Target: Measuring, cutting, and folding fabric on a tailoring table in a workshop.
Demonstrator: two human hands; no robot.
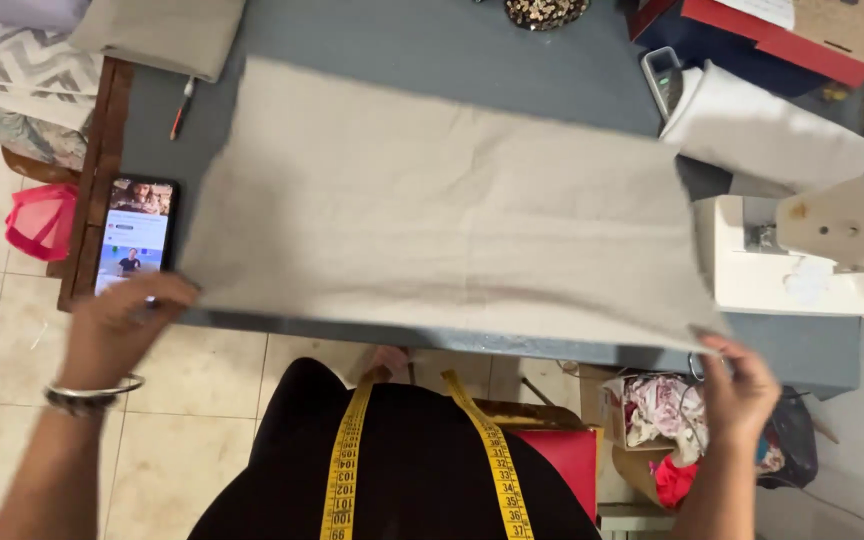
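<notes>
Head view over a grey tabletop (432, 45), where a person spreads a large beige cloth (442, 210) flat across most of the surface, its near edge running along the tabletop's near edge. The left hand (122, 325) pinches the cloth's near-left corner, fingers closed on the fabric just beside a lit smartphone (135, 235) lying at the tabletop's left edge. The right hand (742, 385) grips the near-right corner, fingers curled around it just off the tabletop's near edge. A silver bangle (92, 393) circles the left wrist, and a yellow tape measure (497, 460) hangs over the person's dark clothing. A white sewing machine (812, 255) stands at the right edge, with folded white fabric (767, 130) beyond it and a pencil (182, 108) near the far-left corner.
</notes>
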